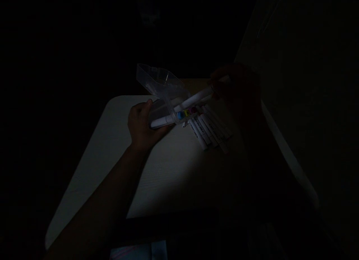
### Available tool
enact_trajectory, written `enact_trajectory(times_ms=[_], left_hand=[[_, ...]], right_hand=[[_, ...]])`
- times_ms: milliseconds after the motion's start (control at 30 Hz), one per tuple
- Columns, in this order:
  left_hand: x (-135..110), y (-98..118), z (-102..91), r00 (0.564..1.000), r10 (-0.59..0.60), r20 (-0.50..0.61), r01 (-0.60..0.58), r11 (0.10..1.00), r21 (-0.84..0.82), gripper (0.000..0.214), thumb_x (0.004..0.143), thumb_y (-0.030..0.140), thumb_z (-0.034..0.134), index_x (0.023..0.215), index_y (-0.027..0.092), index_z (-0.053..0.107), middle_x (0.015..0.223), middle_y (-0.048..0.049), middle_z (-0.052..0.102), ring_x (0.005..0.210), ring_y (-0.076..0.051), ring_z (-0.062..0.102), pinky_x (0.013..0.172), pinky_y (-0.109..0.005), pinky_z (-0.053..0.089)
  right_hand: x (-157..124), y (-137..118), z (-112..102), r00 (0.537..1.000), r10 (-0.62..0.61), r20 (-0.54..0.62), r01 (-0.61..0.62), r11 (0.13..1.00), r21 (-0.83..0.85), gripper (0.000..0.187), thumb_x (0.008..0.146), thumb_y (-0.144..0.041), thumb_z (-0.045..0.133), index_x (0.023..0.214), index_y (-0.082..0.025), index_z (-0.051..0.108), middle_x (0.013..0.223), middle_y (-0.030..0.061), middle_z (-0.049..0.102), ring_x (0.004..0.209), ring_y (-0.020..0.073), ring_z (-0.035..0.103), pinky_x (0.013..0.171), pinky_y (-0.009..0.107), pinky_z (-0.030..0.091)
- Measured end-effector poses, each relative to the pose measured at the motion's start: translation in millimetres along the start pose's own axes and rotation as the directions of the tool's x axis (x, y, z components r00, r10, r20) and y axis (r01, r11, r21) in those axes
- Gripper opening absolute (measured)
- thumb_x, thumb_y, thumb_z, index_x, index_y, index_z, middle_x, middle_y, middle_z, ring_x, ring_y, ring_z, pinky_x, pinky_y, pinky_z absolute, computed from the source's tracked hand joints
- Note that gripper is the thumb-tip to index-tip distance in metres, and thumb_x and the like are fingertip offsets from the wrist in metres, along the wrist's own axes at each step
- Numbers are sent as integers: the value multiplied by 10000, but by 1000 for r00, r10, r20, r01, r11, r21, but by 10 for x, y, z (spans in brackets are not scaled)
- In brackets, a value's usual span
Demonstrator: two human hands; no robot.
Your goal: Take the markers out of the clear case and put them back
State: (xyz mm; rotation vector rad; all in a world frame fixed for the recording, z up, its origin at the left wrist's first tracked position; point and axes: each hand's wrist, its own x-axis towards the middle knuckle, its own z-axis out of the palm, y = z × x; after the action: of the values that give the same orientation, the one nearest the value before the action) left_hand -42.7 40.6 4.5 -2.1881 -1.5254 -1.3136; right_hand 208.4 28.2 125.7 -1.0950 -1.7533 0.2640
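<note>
The scene is very dark. My left hand (141,127) grips a clear plastic case (162,91) that lies tilted on the pale table (112,147), its lid raised. My right hand (234,86), in shadow, is closed on the end of a white marker (193,99) whose other end reaches into the case. One white marker (162,121) lies in the case. Several more white markers (209,131) lie side by side on the table just right of the case, with coloured caps (185,113) showing at the case's mouth.
The table's far edge meets a wooden surface (196,82). A dark wall or panel (294,65) rises on the right. Something dark lies along the table's near edge (174,222). The surroundings are too dark to make out.
</note>
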Motion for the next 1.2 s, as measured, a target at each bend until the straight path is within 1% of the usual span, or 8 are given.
enact_trajectory(times_ms=[67, 167, 333, 533, 700, 900, 1067, 1200], left_hand=[[-4, 3, 2, 1000, -10, 0, 10, 1000, 9, 971, 496, 584, 735, 1309, 259, 315, 1176, -123, 470, 1124, -332, 459, 910, -501, 373], [-7, 14, -5, 1000, -21, 5, 21, 999, 24, 954, 499, 587, 737, 1298, 253, 339, 1168, -125, 484, 1122, -331, 469, 908, -507, 386], [-15, 36, -32, 1000, 1, 11, -1, 1000, 31, 896, 572, 580, 709, 1317, 254, 334, 1179, -127, 485, 1139, -319, 474, 908, -515, 403], [-13, 65, -54, 1000, -4, 6, 4, 1000, 30, 897, 562, 558, 725, 1317, 282, 329, 1176, -129, 485, 1143, -335, 475, 897, -541, 413], [-9, 34, -37, 1000, 27, 6, -27, 998, 52, 897, 566, 553, 727, 1315, 271, 321, 1174, -126, 487, 1108, -318, 483, 891, -519, 413], [-10, -17, -16, 998, 59, 6, -60, 993, 103, 919, 550, 591, 724, 1276, 171, 349, 1152, -142, 490, 1072, -272, 469, 884, -440, 424], [-2, 12, -33, 999, 42, 11, -43, 995, 89, 908, 557, 597, 720, 1271, 182, 343, 1154, -131, 486, 1065, -261, 469, 882, -432, 417], [2, 13, -40, 999, 50, 10, -51, 994, 92, 913, 555, 595, 723, 1274, 182, 342, 1148, -126, 480, 1063, -261, 462, 883, -427, 409]], right_hand=[[-1, 2, 17, 999, 27, 33, -26, 999, -25, 101, 765, -143, 559, 807, -175, 644, 816, 1, 670, 726, 109, 618, 730, 258, 509], [-4, 5, 34, 993, 81, 90, -73, 993, -92, 115, 761, -178, 564, 807, -194, 668, 796, 3, 680, 723, 141, 625, 732, 303, 515], [-10, 27, 76, 983, 29, 181, 0, 988, -156, 122, 756, -169, 553, 763, -223, 663, 822, -5, 687, 763, 145, 627, 749, 290, 507], [-10, 9, 168, 961, 32, 275, 22, 981, -192, 153, 751, -113, 528, 774, -202, 650, 861, -5, 685, 809, 132, 626, 760, 266, 500], [-16, 17, 201, 950, 13, 311, 47, 982, -184, 154, 770, -143, 518, 812, -199, 655, 914, 12, 686, 845, 147, 629, 781, 286, 507], [-35, 35, 219, 930, -26, 367, 88, 984, -154, 246, 779, -105, 451, 898, -170, 656, 983, 34, 670, 931, 148, 613, 852, 287, 482], [-52, 73, 247, 927, -66, 370, 129, 981, -148, 271, 802, -121, 412, 924, -166, 650, 998, 43, 655, 933, 149, 598, 846, 291, 473], [-76, 101, 268, 933, -106, 343, 171, 971, -167, 278, 818, -135, 397, 940, -157, 646, 1008, 55, 625, 943, 155, 575, 864, 301, 453]])
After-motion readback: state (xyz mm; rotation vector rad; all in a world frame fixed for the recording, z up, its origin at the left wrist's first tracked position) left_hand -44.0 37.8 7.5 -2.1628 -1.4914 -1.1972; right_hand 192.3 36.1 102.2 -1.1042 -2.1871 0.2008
